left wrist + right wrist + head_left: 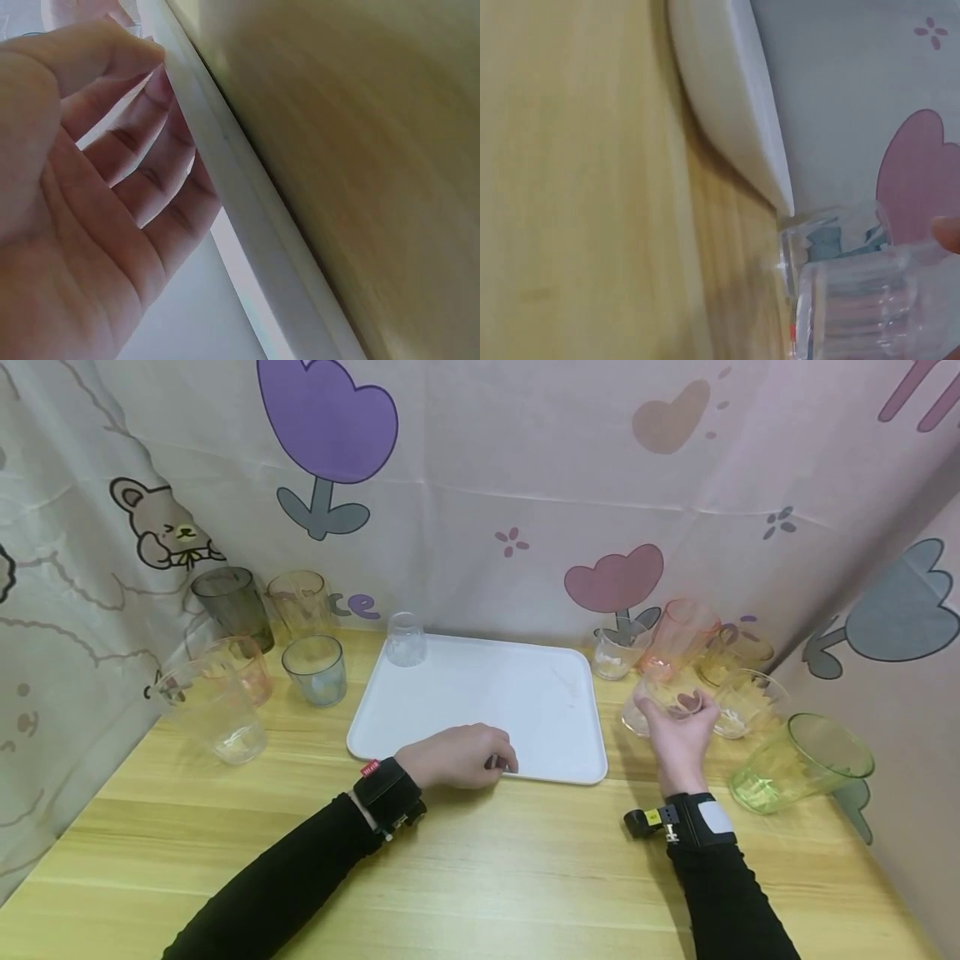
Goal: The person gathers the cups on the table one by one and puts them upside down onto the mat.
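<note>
Twelve glasses are in the head view, and on the left side of the wooden surface (525, 868) there are five of them: one big clear glass (234, 727) nearest to the person, one dark grey glass (231, 602) behind it, one pale orange glass (253, 672) between these two, one pale amber glass (300, 610) at the back, and one blue-grey glass (315, 675) in front of the amber one. Next comes one white tray (487, 693), and only one glass, a small clear glass (406, 642), stands at its back left corner. At the near rim of the tray is the left grip (461, 757), a bare hand with fingers loosely bent; its fingertips touch the rim and it holds no glass. To the right of the tray I count six glasses. One clear cup (611, 656) stands just beside the back right corner. In front of it, the right grip (684, 735) has its fingers around one clear tumbler (636, 720), near the right rim of the tray; I cannot tell whether its base touches the surface. Behind this hand are one pink glass (681, 631) and one deep amber glass (731, 660). Further right, one wide clear glass (742, 708) stands near the fingers, and one large green glass (798, 767) is the last.
</note>
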